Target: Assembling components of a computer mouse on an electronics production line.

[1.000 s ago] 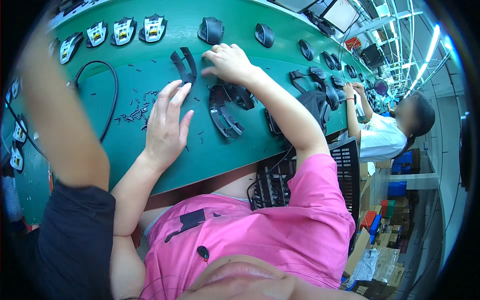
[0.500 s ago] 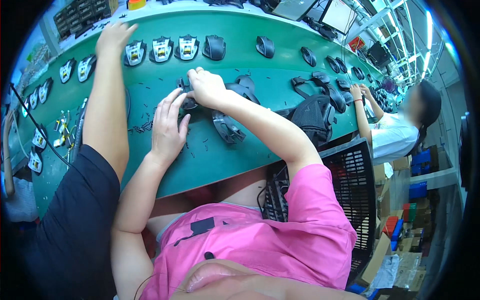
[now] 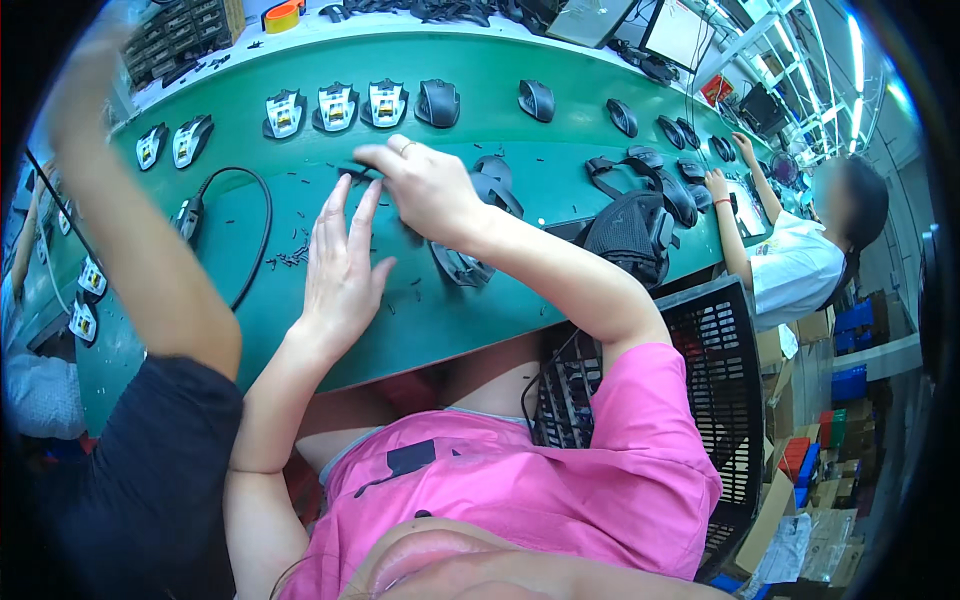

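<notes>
Showing between fingers [image 3: 364, 206], black part [image 3: 355, 173]

left hand [image 3: 342, 282] outstretched; right hand [image 3: 432, 192] curled nearby

Orange roll [image 3: 281, 21] on a white ledge [image 3: 330, 30], black slotted crate [image 3: 715, 375], cardboard boxes [image 3: 766, 522], bright ceiling tubes [image 3: 857, 58].

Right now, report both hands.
Left hand: open, fingertips at a black part.
Right hand: fingers curled beside it; grip cannot be told.
</notes>
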`<action>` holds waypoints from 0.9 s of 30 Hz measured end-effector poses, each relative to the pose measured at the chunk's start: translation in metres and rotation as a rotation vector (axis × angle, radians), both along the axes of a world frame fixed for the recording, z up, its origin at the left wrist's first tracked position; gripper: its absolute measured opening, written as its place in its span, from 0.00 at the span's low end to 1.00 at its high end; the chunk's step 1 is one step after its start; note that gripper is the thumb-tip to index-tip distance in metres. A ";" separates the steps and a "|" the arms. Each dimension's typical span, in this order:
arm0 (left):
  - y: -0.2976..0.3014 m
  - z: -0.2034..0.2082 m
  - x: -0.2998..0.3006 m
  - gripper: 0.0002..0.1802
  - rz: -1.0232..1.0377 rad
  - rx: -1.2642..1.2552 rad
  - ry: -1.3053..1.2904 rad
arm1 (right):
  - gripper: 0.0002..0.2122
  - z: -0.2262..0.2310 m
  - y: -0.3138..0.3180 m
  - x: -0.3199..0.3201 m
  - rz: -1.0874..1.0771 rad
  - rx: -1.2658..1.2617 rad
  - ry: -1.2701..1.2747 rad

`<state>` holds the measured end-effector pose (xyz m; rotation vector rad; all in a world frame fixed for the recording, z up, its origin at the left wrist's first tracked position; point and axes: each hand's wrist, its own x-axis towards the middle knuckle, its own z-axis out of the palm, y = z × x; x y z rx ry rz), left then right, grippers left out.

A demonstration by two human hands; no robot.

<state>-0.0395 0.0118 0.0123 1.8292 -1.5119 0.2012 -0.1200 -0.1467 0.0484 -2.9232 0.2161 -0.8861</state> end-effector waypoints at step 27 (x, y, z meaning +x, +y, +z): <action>0.004 0.011 0.029 0.38 -0.339 -0.008 0.322 | 0.27 0.016 -0.012 -0.052 0.345 0.303 0.096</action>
